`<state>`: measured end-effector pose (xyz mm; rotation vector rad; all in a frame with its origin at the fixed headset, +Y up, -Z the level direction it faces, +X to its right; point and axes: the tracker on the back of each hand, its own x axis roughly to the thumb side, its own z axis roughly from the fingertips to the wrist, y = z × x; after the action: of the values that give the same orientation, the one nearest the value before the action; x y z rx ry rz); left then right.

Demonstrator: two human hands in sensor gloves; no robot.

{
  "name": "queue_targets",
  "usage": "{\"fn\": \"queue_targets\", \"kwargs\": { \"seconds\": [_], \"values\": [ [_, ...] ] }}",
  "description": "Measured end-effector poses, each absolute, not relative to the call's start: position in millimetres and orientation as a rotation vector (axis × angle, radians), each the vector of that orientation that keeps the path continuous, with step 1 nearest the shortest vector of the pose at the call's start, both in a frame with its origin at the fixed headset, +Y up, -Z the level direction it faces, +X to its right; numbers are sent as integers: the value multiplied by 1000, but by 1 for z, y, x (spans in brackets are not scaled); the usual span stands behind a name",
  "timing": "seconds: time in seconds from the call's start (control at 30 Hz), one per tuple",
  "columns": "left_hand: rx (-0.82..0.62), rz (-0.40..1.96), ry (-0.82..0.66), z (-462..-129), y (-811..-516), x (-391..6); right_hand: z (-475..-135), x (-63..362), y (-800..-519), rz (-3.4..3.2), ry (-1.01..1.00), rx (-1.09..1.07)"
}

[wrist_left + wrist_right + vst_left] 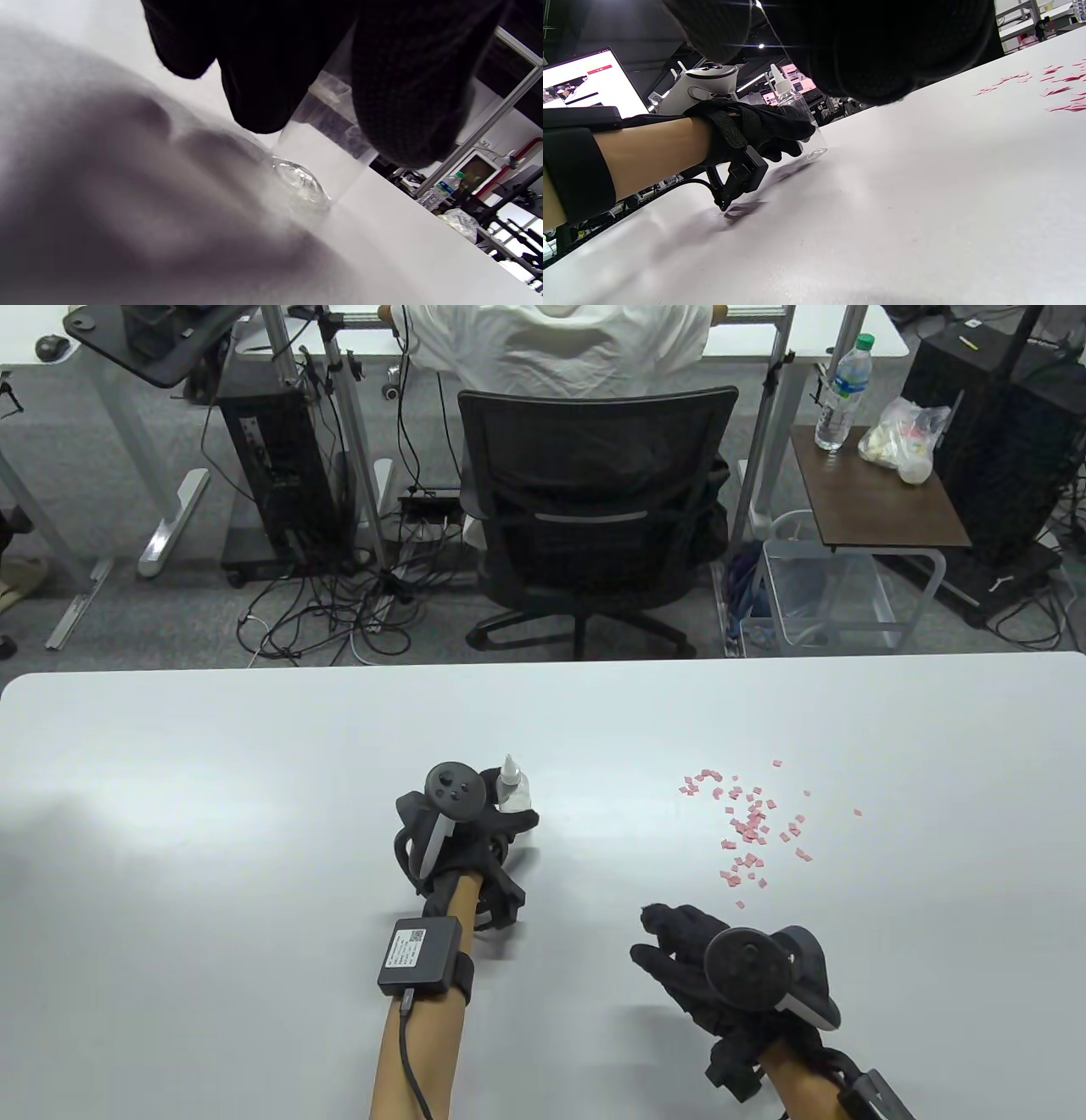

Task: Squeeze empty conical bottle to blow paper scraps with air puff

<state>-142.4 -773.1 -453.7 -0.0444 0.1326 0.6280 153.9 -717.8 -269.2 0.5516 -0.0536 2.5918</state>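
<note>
A clear empty bottle (514, 788) with a white conical nozzle stands upright on the white table (254, 780), left of centre. My left hand (501, 819) is wrapped around its body; in the left wrist view the fingers (407, 93) curl round the clear bottle (322, 169), whose base touches the table. The right wrist view shows the same bottle (793, 106) held in the gloved left hand (763, 127). Small pink paper scraps (751, 827) lie scattered to the right. My right hand (670, 942) hovers near the front, fingers loosely extended, holding nothing.
An office chair (594, 517) with a seated person stands beyond the table's far edge. A side table (882, 504) at the back right carries a water bottle (844, 394) and a plastic bag (904, 437). Cables lie on the floor.
</note>
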Motion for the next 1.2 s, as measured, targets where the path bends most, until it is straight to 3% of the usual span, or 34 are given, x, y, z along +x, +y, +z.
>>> {"fn": "queue_targets", "kwargs": {
  "seconds": [0.2, 0.33, 0.57, 0.73, 0.83, 1.0, 1.1, 1.2],
  "values": [
    [-50, 577, 122, -452, -773, -138, -269, 152, -718, 2609, -56, 561],
    [-130, 540, 108, -452, -774, -140, -269, 152, -718, 2610, -54, 557],
    [-187, 323, 119, -422, -750, -161, -274, 159, -720, 2606, -40, 491],
    [-122, 152, 83, -372, -727, -183, -278, 167, -713, 2585, -42, 384],
    [-36, 162, 23, -336, -709, -192, -277, 171, -698, 2601, -153, 265],
    [233, 152, 16, -281, -677, -184, -266, 170, -676, 2567, -377, 110],
    [304, 116, -26, -267, -678, -171, -259, 167, -682, 2574, -578, 84],
    [342, -57, -43, -265, -690, -163, -259, 165, -694, 2696, -503, 103]
  ]
}}
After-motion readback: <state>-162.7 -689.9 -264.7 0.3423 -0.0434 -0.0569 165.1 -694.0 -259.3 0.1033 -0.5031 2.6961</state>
